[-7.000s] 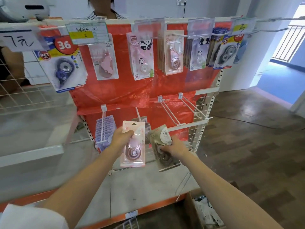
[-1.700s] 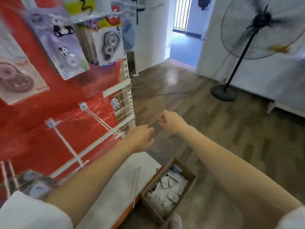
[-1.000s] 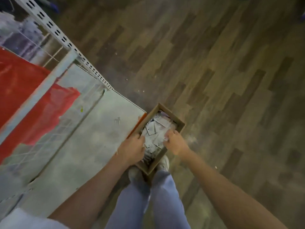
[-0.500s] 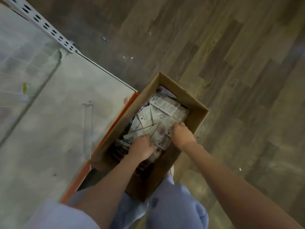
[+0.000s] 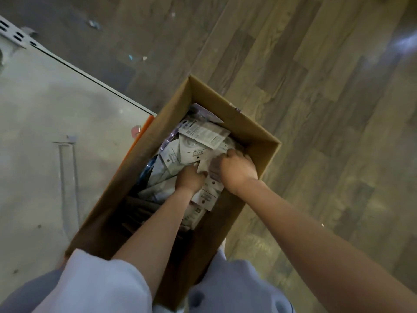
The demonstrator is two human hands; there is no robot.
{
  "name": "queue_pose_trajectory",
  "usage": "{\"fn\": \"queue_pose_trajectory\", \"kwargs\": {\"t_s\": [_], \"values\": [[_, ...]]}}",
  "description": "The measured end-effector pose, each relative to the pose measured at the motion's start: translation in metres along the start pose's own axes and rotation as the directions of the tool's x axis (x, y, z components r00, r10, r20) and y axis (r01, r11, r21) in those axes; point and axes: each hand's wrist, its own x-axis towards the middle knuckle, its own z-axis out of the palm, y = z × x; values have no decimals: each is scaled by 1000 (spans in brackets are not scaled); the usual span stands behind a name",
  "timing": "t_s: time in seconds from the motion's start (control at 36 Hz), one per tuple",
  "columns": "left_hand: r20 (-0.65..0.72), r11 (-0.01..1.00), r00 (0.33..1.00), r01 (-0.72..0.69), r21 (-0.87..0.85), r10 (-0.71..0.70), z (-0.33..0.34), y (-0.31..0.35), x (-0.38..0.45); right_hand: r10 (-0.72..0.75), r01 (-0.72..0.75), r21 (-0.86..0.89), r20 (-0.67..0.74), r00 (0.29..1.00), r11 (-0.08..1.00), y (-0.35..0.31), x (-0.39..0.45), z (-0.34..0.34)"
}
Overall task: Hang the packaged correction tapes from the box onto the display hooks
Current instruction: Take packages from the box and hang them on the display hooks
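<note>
An open brown cardboard box (image 5: pixel 252 129) stands on the wood-patterned plank floor (image 5: pixel 327 109), its long left wall against the orange front edge (image 5: pixel 137 141) of the grey base shelf (image 5: pixel 45 123) of the display stand, and the head camera looks straight down into it. Inside lies a loose heap of packaged correction tapes (image 5: pixel 198 136), flat cards in white and grey print with a little purple showing at the far end, mostly turned back side up and overlapping at all angles (the print is too blurred to read). Both hands are down in the heap near the middle of the box, close together. The left hand (image 5: pixel 188 177) reaches in from below with its fingers curled into the packets and appears to grasp one or more of them, though which card it has cannot be told. The right hand (image 5: pixel 237 168) comes in over the right wall of the box, fingers bent down and closed on the top of a stack of packets that fans out beneath it toward the near end. A white sleeve (image 5: pixel 99 283) covers the left upper arm, and light blue trousers (image 5: pixel 234 288) show at the bottom edge, with the near end of the box between the legs. A double-wire metal hook (image 5: pixel 67 184) lies flat on the grey shelf, well apart from the box
</note>
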Motion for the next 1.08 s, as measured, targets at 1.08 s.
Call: {"fn": "queue_pose_trajectory", "kwargs": {"t_s": [1.08], "values": [[-111,979,978,-186,-82,177,-238,131,-466,-74,142,781,-122,990,609,-57,-309,-239]]}}
